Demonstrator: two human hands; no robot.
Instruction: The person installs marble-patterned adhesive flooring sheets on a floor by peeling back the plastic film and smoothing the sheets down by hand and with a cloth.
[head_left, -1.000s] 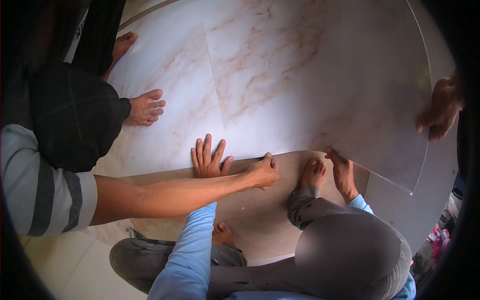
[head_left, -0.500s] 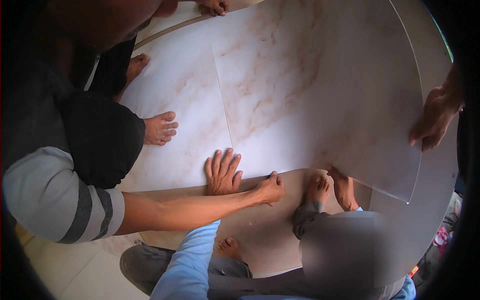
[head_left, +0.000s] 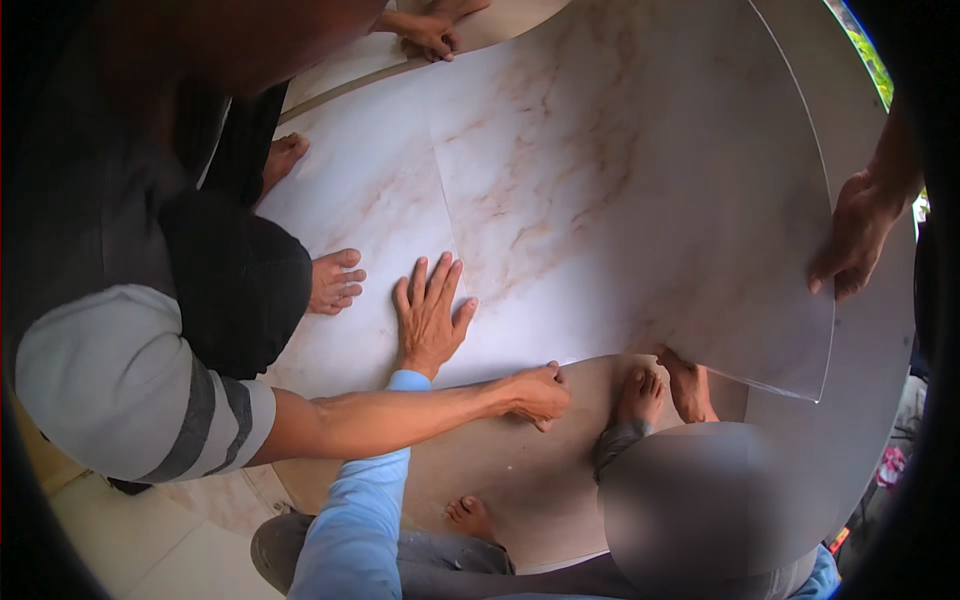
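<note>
My left hand (head_left: 430,320), in a light blue sleeve, lies palm down on a glossy white sheet with brown marble veins (head_left: 540,200). Its fingers are spread, close to a thin straight line that crosses the marbled surface. At the sheet's near edge, beside my bare foot (head_left: 640,395), is my right hand (head_left: 688,388). Most of its fingers are hidden, so I cannot tell how they are closed. A co-worker's striped-sleeved arm passes over my left forearm; that person's closed hand (head_left: 540,395) is near the sheet's edge.
Another hand (head_left: 855,235) grips the sheet's right edge, where the sheet curves up. A further hand (head_left: 435,38) rests at the far edge. A co-worker's bare foot (head_left: 338,282) stands on the sheet at left. Plain brown board (head_left: 530,470) shows below, with pale floor tiles (head_left: 180,550) at lower left.
My left hand has slid from the sheet's near edge farther onto it, and more of its blue sleeve shows. The hand at the far edge shows more fully. The whole view has shifted slightly.
</note>
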